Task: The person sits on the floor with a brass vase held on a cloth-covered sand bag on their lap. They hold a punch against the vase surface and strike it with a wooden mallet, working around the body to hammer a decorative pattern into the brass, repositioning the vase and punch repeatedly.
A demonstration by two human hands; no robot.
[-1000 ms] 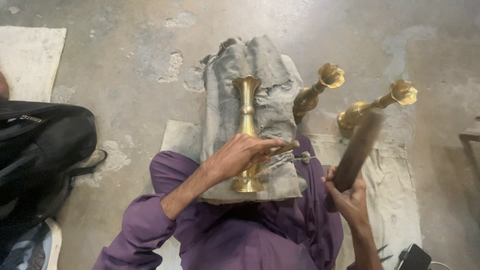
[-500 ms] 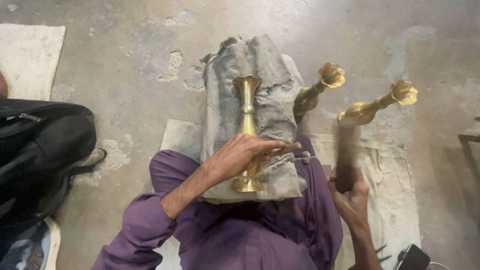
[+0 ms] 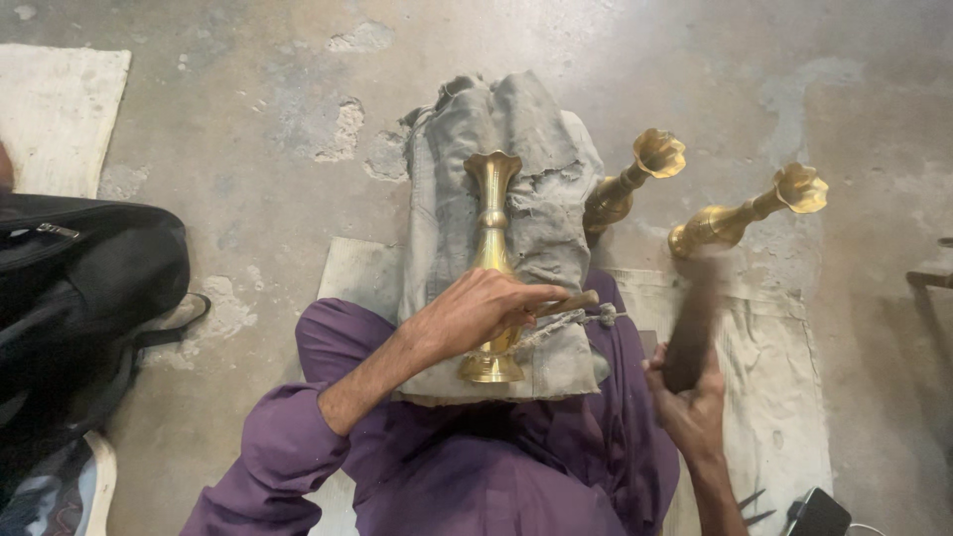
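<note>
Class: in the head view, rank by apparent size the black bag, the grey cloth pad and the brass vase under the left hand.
1. black bag, partly cut off by the frame
2. grey cloth pad
3. brass vase, clearly smallest, partly hidden by the left hand

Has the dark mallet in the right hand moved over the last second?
Yes. The dark mallet in the right hand has swung from leaning right to nearly upright, its top now just below the right-hand brass vase on the floor.
</note>
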